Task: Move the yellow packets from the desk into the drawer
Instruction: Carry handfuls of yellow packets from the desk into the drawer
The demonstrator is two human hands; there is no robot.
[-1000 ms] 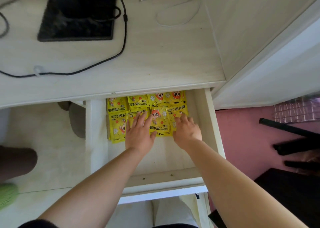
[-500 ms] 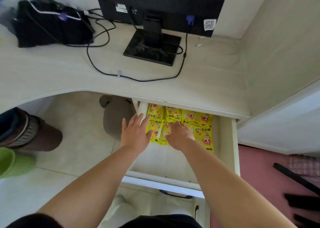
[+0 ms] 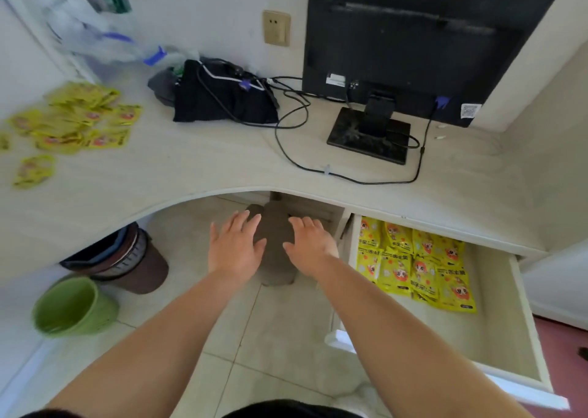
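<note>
While left hand (image 3: 235,249) and right hand (image 3: 310,245) hover spread, empty, yellow packets (image 3: 79,118) lie well left on the desk (image 3: 191,169).

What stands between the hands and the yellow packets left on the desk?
Nothing visible does. The left hand and right hand hover open off the desk edge, and only its bare top lies between them and the yellow packets at far left. The black bag sits farther back.

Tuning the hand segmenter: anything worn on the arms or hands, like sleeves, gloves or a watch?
Left hand and right hand are bare: no gloves, rings or watch visible. No sleeves down to the frame's bottom edge, where dark clothing shows.
</note>
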